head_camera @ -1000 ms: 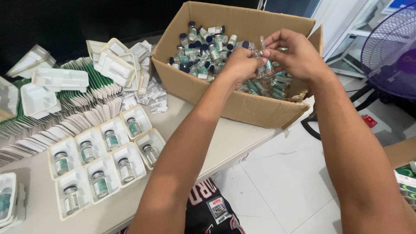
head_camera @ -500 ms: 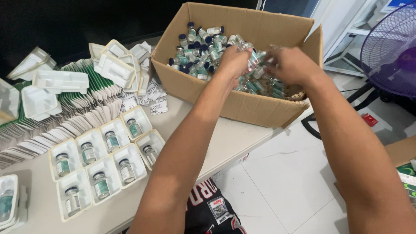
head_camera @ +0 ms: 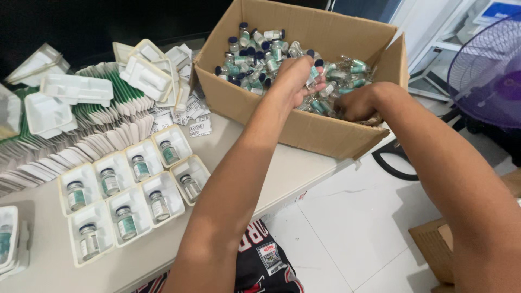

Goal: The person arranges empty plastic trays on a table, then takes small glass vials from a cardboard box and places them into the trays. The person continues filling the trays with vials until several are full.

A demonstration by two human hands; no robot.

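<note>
Trays (head_camera: 127,190) of white moulded plastic sit at the lower left of the frame on the pale table (head_camera: 304,168), eight of them side by side, each already holding one small glass vial (head_camera: 140,167) with a dark cap and a green-banded label; so that batch looks filled. At the far left edge another tray (head_camera: 8,244) with a vial pokes into view. Behind them, fanned rows of flat white and green cartons (head_camera: 92,138) wait unfolded, with folded paper leaflets (head_camera: 190,122) beside them and a heap of empty trays (head_camera: 81,89) at the upper left, so plenty seems left to pack. Farther back, at upper centre, the brown cardboard box (head_camera: 304,122) is still heaped with loose vials (head_camera: 260,54). Both hands are down inside it: the left hand (head_camera: 296,78) is closed around a few vials, while the right hand (head_camera: 361,103) is buried among them, its grip hidden. A purple fan (head_camera: 488,70) stands at the upper right.
</note>
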